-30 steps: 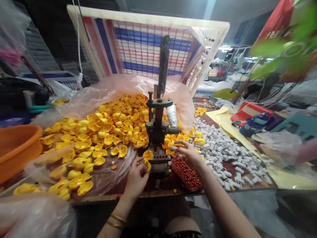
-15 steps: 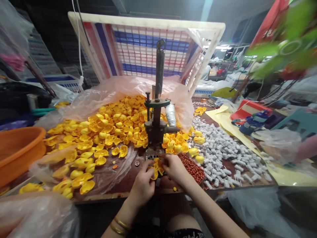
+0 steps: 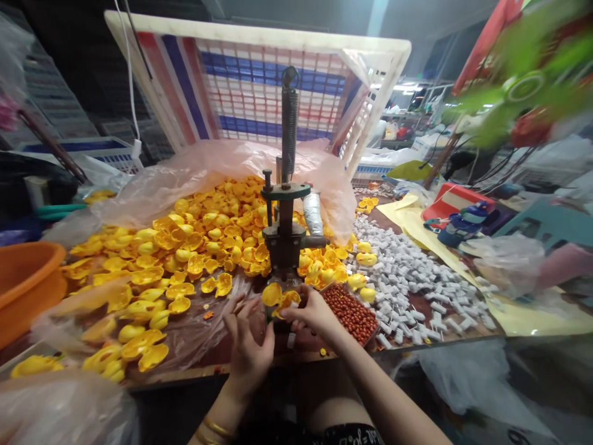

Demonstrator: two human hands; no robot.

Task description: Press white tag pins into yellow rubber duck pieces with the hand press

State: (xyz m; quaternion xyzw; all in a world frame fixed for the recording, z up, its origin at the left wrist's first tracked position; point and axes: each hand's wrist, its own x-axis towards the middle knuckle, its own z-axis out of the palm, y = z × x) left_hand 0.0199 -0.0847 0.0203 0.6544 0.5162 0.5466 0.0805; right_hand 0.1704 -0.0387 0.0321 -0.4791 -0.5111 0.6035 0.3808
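Observation:
My right hand point(image 3: 314, 314) pinches an opened yellow plastic shell point(image 3: 272, 294), its rounded halves spread in front of the press base. My left hand point(image 3: 248, 340) is just left of it, fingers apart, with nothing seen in it. Behind both hands stands a dark hand press point(image 3: 284, 247) with a tall spring and a foil-wrapped handle point(image 3: 314, 214). A heap of yellow shells point(image 3: 217, 216) spreads behind and to the left. Close to the right hand is a tray of small red-brown beads point(image 3: 349, 312).
Many small grey-white blocks with thin pins point(image 3: 417, 290) cover the table's right side. An orange basin point(image 3: 30, 284) stands at the left edge. A white plastic crate point(image 3: 259, 37) leans at the back. A green fan point(image 3: 525, 86) is blurred at upper right.
My left hand has come off the yellow shell, moved left and opened. The shell, in my right hand, now shows its halves raised. The whole view has shifted slightly.

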